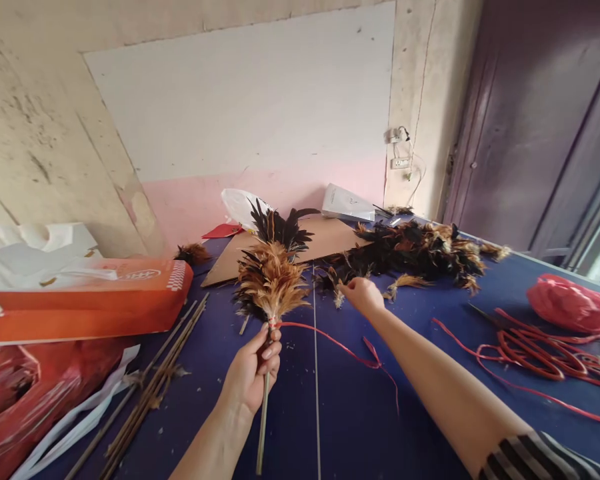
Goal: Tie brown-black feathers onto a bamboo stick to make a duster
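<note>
1. One left hand [260,367] closes around the stick [263,427] of the feather duster [273,280] above the surface [350,440], seemingly sparing its plumes.
2. Right hand [364,295] pinches a tuft [339,299] at the feather pile's [420,253] near edge, likely the handiest side.

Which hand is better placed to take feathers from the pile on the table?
Probably the right. The right hand is reaching to the left end of the feather pile, while the left hand grips the stick below the feather bundle.
</note>
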### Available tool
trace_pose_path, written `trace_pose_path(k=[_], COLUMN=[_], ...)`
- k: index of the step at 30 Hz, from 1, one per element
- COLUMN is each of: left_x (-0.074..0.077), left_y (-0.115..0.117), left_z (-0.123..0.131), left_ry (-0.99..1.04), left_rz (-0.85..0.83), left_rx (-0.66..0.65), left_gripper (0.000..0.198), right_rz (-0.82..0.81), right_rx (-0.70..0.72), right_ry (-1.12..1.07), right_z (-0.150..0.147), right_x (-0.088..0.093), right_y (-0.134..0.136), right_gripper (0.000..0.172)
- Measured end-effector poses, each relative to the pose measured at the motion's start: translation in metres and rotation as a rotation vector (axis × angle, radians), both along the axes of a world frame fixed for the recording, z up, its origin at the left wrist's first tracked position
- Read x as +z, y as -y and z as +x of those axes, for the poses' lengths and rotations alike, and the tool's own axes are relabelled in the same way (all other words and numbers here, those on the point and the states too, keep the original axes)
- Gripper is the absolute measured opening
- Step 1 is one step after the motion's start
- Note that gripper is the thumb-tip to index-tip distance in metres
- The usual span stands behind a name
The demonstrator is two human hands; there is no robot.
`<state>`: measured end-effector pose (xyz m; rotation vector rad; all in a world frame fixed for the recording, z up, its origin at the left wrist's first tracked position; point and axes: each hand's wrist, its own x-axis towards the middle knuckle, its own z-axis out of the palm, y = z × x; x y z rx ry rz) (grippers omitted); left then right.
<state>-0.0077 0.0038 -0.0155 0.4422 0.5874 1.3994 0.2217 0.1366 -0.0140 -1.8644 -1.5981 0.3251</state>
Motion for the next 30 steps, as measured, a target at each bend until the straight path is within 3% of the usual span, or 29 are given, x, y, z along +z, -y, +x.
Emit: trace_pose_path(k=[3,7,13,19,25,30], left_x=[0.002,0.004,0.004,0.003,0.001,0.001], left_y=[0.0,0.002,0.003,0.002,-0.001,-0.001], left_z=[0.0,0.0,0.002,-0.002,-0.006,-0.005], left_ry=[0.014,0.027,0.023,0.037,0.054,0.067], left_rz=[-0.014,-0.01,-0.021,-0.019,-0.021,-0.013], left_rx=[-0.004,0.012,0.017,0.047,0.066,0.05], left_gripper=[0.019,0.019,0.018,0.019,0.02,0.02], right_rz=[-0.042,-0.097,-0.154,-0.122,0.024,0.246], right_rx=[0.01,0.027,0.249,0.337,0.207,0.015], right_ry=[0.004,-0.101,-0.533,-0.955,-1.183,-1.191], right_z=[-0.021,-0.016,0.012,0.009,0.01,0.033], right_x=[-0.015,-0.021,-0.011,-0.003,0.003,0.012], right_y=[0.0,-0.005,-0.002,0.003,-0.004,-0.009], right_gripper=[0.039,0.015,0.014,0.011,0.014,0.01])
